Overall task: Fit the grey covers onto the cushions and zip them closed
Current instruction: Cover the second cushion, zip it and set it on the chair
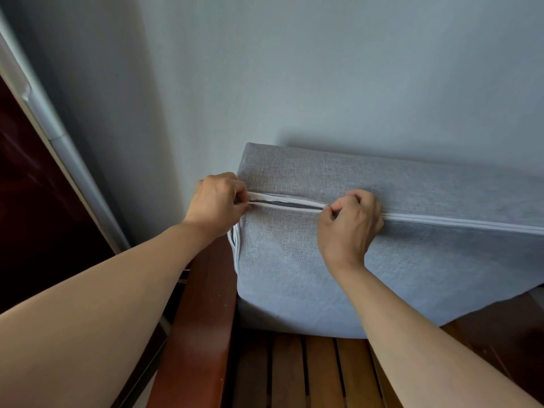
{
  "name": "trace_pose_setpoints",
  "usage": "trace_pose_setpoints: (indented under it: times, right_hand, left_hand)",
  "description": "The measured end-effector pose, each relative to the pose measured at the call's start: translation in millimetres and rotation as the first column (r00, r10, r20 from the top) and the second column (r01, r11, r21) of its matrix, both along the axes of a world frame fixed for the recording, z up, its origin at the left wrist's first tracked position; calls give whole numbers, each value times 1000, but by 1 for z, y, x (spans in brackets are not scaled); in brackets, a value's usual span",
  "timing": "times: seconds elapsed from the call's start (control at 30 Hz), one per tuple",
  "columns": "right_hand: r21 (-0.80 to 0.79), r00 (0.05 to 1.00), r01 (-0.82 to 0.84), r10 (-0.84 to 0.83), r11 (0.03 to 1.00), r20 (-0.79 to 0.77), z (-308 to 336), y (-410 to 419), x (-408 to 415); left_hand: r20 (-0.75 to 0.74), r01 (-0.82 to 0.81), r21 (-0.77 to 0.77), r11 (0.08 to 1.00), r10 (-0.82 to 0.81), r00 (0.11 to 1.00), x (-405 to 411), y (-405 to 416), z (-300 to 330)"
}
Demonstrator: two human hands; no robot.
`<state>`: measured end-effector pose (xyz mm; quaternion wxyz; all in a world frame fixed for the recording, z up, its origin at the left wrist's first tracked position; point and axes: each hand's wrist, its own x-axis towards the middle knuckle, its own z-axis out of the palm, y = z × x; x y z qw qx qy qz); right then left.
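One cushion in view, one grey cover (294, 260) on it, one white zip (441, 219), two hands. Cushion propped on edge on the slatted wooden bench (309, 372), at the bench's left end just beside the dark wooden armrest (203, 319), leaning back against the pale wall (294, 69); lower corner resting on the slats, long zipped side facing up and forward.

Cover of coarse grey woven cloth, pulled smooth over the cushion, faintly creased near the zip. Zip tape white, running along the middle of the narrow side; closed from the right hand out to the right edge of view, open between the two hands, showing a dark slit. More white tape curving down round the left corner, gaping slightly there.

Left hand (217, 204) at the cushion's left corner, fingers curled, pinching the end of the open zip tape. Right hand (350, 222) on the zip line where the closed part starts, thumb and forefinger pinched together on the zip; slider itself hidden under the fingers.
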<state>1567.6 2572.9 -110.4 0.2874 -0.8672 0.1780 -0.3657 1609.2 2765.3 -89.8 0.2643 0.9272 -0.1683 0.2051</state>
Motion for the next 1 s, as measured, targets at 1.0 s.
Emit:
trace_pose_setpoints:
  times: [1.0]
  right_hand:
    - [34,989,-147,147,989,17,-21,-12,-30]
  left_hand:
    - [-14,-52,38,998,52,999,-3,-3,3]
